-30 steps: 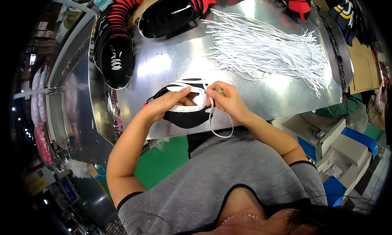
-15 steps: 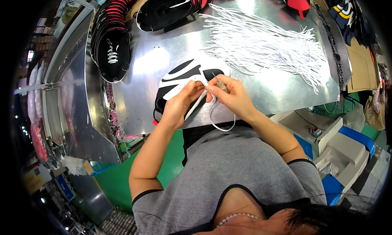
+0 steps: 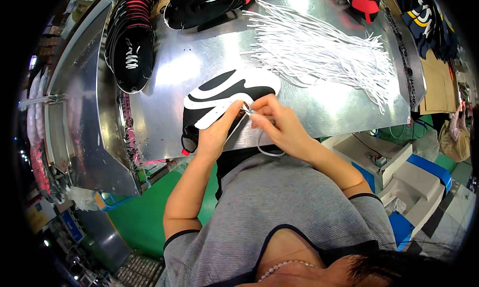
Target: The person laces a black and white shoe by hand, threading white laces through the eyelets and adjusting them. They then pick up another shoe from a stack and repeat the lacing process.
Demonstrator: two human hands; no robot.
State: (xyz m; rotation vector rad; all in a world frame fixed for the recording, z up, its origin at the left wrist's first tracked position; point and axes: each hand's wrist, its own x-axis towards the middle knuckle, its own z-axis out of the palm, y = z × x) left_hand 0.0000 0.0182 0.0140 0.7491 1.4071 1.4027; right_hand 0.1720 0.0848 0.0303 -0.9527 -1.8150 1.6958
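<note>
First, far left: long pale-and-pink bundles [image 3: 37,132] stand beyond the table, details blurred.
Side panel: bare metal sheet [image 3: 80,142], bent by the lens, adjoining the table's left edge.
Left stack: black shoe uppers [image 3: 132,57] with red parts, nested in a curved row on the table.
Floor: green [image 3: 149,212], visible below the table.
Work surface: shiny metal table [image 3: 167,120], reflecting bright patches of light.
Rear stack: further black uppers [image 3: 199,10], red at the right end, lying near the far edge.
Left hand [image 3: 218,132]: closed on the workpiece, thumb on top.
Workpiece: black-and-white shoe upper [image 3: 224,90], at the table's near edge, red tab toward the lower left.
Right hand [image 3: 279,125]: thumb and forefinger pinched on a slender piece [image 3: 247,110], too small to identify, at the upper's edge.
Lace: white loop [image 3: 269,153], hanging below the right hand.
Lace supply: white laces [image 3: 324,57], spread in a loose sheaf.
Rear right: red pieces [image 3: 364,5], stacked.
Right of operator: pale housing [image 3: 419,177] with blue strips.
Far right: brown cardboard [image 3: 436,82], beside the table.
</note>
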